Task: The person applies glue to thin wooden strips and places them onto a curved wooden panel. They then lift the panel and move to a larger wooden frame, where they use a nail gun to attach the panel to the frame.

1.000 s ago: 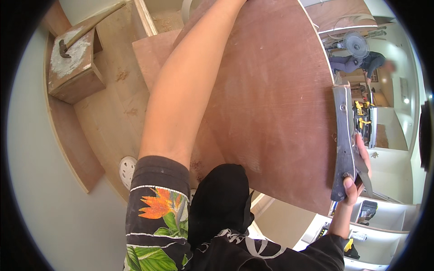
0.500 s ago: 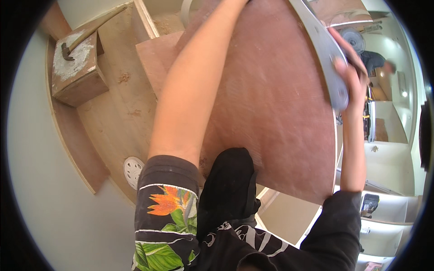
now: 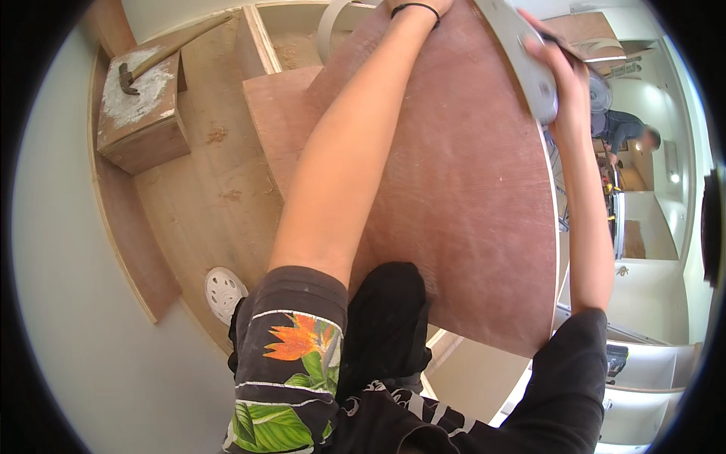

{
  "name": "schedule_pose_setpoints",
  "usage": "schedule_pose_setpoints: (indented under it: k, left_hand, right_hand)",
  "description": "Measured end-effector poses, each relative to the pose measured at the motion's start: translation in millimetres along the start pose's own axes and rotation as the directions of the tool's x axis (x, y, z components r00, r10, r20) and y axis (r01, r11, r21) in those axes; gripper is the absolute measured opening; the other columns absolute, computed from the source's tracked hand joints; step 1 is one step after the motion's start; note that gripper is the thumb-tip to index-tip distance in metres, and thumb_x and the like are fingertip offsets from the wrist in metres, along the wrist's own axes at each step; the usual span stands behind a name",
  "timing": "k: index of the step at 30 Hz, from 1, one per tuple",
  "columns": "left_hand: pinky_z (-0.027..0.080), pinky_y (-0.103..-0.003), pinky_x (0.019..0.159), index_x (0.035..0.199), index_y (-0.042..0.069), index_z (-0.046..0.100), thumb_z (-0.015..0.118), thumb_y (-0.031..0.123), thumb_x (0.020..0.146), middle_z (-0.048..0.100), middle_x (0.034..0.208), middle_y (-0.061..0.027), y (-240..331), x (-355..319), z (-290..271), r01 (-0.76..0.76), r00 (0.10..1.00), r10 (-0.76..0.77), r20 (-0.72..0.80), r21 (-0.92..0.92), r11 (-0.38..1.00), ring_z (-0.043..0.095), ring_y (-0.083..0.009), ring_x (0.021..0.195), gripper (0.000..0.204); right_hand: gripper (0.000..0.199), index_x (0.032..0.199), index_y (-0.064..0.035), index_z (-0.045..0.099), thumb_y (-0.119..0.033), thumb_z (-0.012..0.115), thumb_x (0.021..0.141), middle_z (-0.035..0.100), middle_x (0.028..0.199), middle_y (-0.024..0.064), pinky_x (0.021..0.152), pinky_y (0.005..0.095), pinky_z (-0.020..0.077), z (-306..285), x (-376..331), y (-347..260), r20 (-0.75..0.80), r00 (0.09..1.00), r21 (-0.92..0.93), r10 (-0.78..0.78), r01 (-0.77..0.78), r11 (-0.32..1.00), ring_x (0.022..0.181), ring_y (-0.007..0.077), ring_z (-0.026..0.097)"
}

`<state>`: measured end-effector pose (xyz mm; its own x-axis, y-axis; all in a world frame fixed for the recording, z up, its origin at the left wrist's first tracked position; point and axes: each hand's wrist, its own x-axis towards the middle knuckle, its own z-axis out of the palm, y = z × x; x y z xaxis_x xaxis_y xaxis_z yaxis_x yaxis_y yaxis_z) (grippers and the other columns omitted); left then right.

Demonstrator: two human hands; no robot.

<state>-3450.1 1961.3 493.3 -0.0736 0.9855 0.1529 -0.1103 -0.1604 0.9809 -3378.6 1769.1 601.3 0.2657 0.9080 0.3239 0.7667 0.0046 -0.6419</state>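
Right hand: the right hand (image 3: 561,66) is closed around the lower end of a grey bar (image 3: 522,64), thumb on the near side and fingers beyond; no gap shows in the grip.
Grey bar: it lies along the upper right part of the board's curved edge, tilted, its top end running out of view.
Left hand: the left hand (image 3: 431,5) is mostly cut off by the top edge, a black band (image 3: 414,5) at its wrist; its fingers are hidden, so I cannot tell what it holds or how far it is open.
Board: the large reddish-brown board (image 3: 469,181) spreads beneath the left forearm, with a black-clad knee (image 3: 389,318) at its near edge.
Hammer: the hammer (image 3: 168,54) rests on a powder-dusted wooden box (image 3: 145,144), upper left.
Floor: a white shoe (image 3: 224,293) is left of the knee.
Background: another person (image 3: 624,130) leans over at far right.
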Motion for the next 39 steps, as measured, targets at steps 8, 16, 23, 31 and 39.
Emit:
schedule_pose_setpoints:
  k: [8,16,23,31,39]
  left_hand:
    - [0.043,-0.058,0.104,0.105,-0.009,0.072,0.025,0.04,0.105,0.065,0.113,-0.0373,-10.8,7.2,9.3,-0.091,0.994,0.092,-0.054,0.012,0.996,0.059,-0.0545,0.115,0.068]
    - [0.044,-0.055,0.103,0.119,-0.003,0.069,0.028,0.057,0.105,0.063,0.12,-0.0383,-2.8,7.9,-9.9,-0.209,0.967,0.193,0.164,0.086,0.974,0.058,-0.0526,0.12,0.074]
    - [0.051,-0.045,0.088,0.1,0.001,0.066,0.067,0.039,0.089,0.068,0.095,-0.0271,11.1,4.9,-8.1,-0.381,0.887,0.333,0.321,0.097,0.92,0.066,-0.0385,0.096,0.039]
    - [0.046,-0.036,0.094,0.101,0.004,0.074,0.072,0.032,0.08,0.059,0.109,-0.0152,7.7,10.8,-34.3,-0.353,0.876,0.34,0.343,-0.025,0.935,0.059,-0.0287,0.101,0.035]
    - [0.04,-0.028,0.089,0.085,0.007,0.072,0.065,0.025,0.088,0.059,0.102,-0.0006,17.9,-8.0,-81.3,-0.399,0.862,0.405,0.304,-0.086,0.913,0.053,-0.0144,0.096,0.019]
  right_hand:
    - [0.037,0.093,-0.0035,0.074,-0.038,0.071,0.082,0.064,0.077,0.0059,0.047,0.03,0.041,58.7,98.8,0.3,-0.089,0.99,0.085,-0.106,0.114,0.99,0.058,0.0145,0.056]
    - [0.039,0.115,-0.0026,0.066,-0.028,0.069,0.087,0.068,0.083,0.0075,0.054,0.0304,0.0514,0.6,74.9,6.9,-0.44,0.898,0.445,-0.01,0.228,0.866,0.063,0.0178,0.065]
    - [0.054,0.139,0.0082,0.042,-0.028,0.059,0.103,0.054,0.122,0.0275,0.098,0.0443,0.0635,-72.3,25.7,42.8,-0.06,0.935,0.859,0.351,-0.131,0.495,0.117,0.0463,0.062]
    - [0.082,0.135,-0.0021,0.064,-0.07,0.064,0.089,0.067,0.131,0.0148,0.109,0.037,0.0441,-68.4,6.8,92.3,0.09,0.909,0.478,0.408,-0.399,0.783,0.123,0.0236,0.062]
    - [0.066,0.088,0.0042,0.066,-0.061,0.062,0.096,0.072,0.076,0.0181,0.048,0.0301,0.0545,-30.2,-41.5,136.4,0.368,0.846,0.006,0.387,-0.418,0.908,0.059,0.0184,0.071]
